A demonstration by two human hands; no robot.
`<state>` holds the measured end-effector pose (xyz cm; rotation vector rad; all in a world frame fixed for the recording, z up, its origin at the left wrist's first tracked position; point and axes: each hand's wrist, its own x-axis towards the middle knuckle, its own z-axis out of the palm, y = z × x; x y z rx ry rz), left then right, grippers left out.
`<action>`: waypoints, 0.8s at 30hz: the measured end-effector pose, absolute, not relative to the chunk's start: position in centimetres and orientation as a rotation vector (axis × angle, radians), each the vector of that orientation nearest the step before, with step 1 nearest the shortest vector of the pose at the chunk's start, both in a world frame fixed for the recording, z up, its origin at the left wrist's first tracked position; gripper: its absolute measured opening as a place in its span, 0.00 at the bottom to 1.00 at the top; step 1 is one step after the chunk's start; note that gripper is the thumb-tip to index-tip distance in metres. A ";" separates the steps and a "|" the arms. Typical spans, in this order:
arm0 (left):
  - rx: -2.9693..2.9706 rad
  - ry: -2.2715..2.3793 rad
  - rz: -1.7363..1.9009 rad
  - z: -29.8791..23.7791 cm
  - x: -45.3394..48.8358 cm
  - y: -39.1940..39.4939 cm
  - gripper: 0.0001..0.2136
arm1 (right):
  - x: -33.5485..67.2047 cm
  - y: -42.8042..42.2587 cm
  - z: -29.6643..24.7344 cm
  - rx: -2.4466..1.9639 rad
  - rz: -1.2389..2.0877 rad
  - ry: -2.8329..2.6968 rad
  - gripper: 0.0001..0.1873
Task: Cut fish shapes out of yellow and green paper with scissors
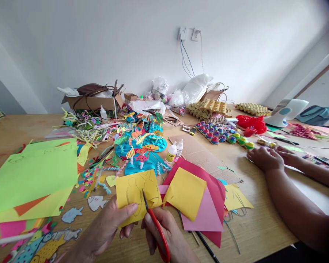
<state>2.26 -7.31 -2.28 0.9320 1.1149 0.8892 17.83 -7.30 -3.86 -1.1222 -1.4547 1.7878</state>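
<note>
My left hand (106,223) pinches a piece of yellow paper (126,186) by its lower edge, thumb on top. Pencil outlines, apparently of a fish, are drawn on it. Closed round red-handled scissors (157,228) is my right hand (164,226); the dark blades lie over the paper, pointing up and away. A cut runs near the lower right of the sheet. To the right, a yellow square (186,191) rests on pink (203,213) and red paper (218,186). Paper fish cutouts (72,214) lie on the table to the left.
Green paper sheets (35,175) cover the left side. Blue bases with paper fish (142,146) and glue bottles (171,151) stand ahead. Another person's hands (265,159) rest on the right of the table, near painted egg-carton pieces (237,140). A cardboard box (93,104) stands behind.
</note>
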 end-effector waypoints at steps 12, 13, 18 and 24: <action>0.947 1.122 0.839 -3.0 2.3 -7.4 0.16 | 17.9 -7.8 -6.3 -1.104 1.828 -1.339 0.34; 0.945 1.119 0.834 -3.1 2.2 -7.4 0.16 | 17.9 -7.8 -6.2 -1.104 1.831 -1.344 0.34; 0.937 1.105 0.811 -3.6 1.9 -7.7 0.17 | 18.3 -7.8 -5.8 -1.097 1.831 -1.414 0.36; 0.881 1.101 0.779 -3.8 1.7 -8.0 0.18 | 18.4 -8.0 -6.0 -1.061 1.824 -1.468 0.36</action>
